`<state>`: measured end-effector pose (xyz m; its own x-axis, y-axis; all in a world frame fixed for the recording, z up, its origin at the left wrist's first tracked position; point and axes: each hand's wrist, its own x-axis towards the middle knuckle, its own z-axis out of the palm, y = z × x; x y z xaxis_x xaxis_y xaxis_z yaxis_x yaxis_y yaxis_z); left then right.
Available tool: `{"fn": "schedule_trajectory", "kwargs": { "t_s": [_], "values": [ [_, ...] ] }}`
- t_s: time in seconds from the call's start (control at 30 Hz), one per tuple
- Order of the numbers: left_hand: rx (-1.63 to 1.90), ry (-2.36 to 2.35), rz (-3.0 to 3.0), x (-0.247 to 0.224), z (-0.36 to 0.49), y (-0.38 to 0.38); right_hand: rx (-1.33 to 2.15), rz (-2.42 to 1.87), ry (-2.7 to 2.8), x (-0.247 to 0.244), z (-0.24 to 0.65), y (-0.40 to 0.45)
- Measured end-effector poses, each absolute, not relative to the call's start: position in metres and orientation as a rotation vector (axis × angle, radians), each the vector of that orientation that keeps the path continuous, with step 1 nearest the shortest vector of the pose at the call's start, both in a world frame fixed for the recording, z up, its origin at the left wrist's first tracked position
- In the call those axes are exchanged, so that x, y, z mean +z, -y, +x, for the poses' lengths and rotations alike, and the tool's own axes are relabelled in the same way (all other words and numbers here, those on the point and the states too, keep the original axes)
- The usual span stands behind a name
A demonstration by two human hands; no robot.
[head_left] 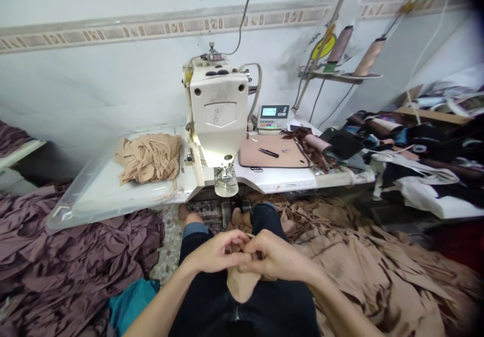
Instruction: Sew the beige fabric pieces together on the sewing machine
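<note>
Over my lap, my left hand (219, 254) and my right hand (270, 256) meet, both with fingers bent in a pinch. Between them is a piece of beige fabric (242, 284), whose lower end hangs down over my dark trousers. The fingers hide its upper part. In front of my knees stands a white sewing machine (218, 110), its needle area lit. Left of the machine, a heap of beige fabric (149, 158) lies on the table. Neither hand touches the machine.
A tan mat (272, 151) holds thread snips (269, 153); behind it stands a control panel (273, 117). Thread cones (371, 57) sit on a stand at right. Purple fabric (128, 246) fills the floor at left, brown fabric (363, 256) at right. A teal cloth (134, 301) lies nearby.
</note>
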<state>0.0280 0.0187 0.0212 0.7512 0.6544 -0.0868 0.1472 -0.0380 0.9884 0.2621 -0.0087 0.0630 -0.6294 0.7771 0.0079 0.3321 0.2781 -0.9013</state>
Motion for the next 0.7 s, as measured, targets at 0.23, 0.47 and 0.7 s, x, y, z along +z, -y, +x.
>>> {"fn": "schedule_trajectory", "kwargs": {
  "t_s": [0.23, 0.47, 0.7],
  "values": [
    [0.544, -0.852, 1.527, 0.008, 0.014, -0.015, 1.289, -1.102, 1.916, 0.044, 0.277, 0.001],
    [0.877, -0.974, 1.568, 0.023, -0.004, -0.024, 1.218, -1.181, 1.576, 0.032, 0.257, -0.012],
    [0.976, -1.045, 1.976, 0.043, -0.009, -0.037, 0.738, -1.153, 1.677, 0.066, 0.243, -0.012]
  ]
}}
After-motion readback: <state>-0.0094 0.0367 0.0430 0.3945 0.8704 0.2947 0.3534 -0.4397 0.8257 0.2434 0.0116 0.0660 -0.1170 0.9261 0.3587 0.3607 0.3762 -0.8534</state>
